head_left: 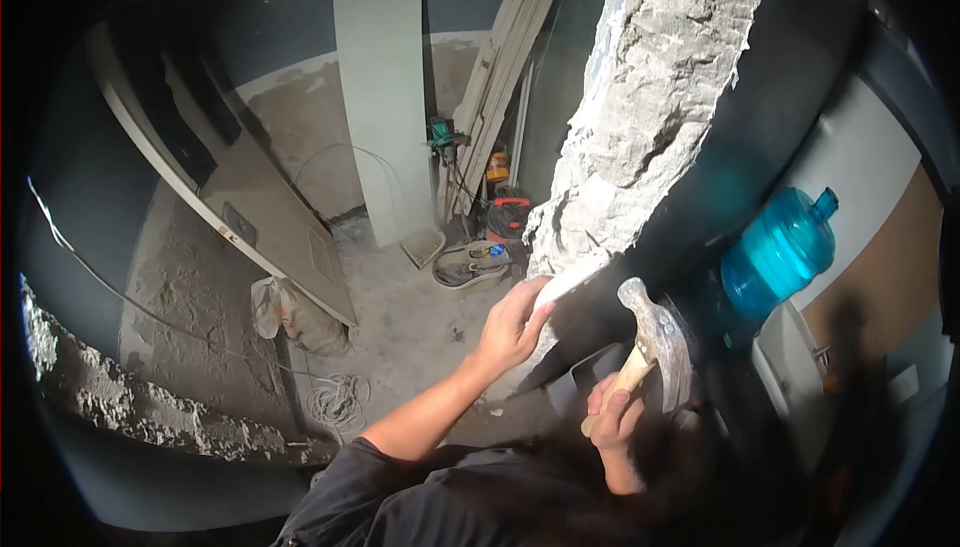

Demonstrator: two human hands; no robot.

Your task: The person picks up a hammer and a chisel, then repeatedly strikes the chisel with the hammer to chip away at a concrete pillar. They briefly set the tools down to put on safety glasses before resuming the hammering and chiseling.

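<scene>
My left hand (515, 327) is closed around a pale, sunlit bar that looks like a chisel (577, 276); glare washes out its detail. Its far end meets the lower part of a rough, chipped wall edge (665, 77). In my right hand (613, 415) is a claw hammer (660, 337), gripped by its light wooden handle. The hammer's metal head is raised to the right of the bar, apart from it.
A blue water jug (780, 252) stands at right. Beyond the wall edge are a tub of tools (470, 265), a red-and-black machine (509, 215), leaning boards (505, 67) and a white panel (382, 107). Coiled cable (338, 402) and a sack (300, 317) lie left.
</scene>
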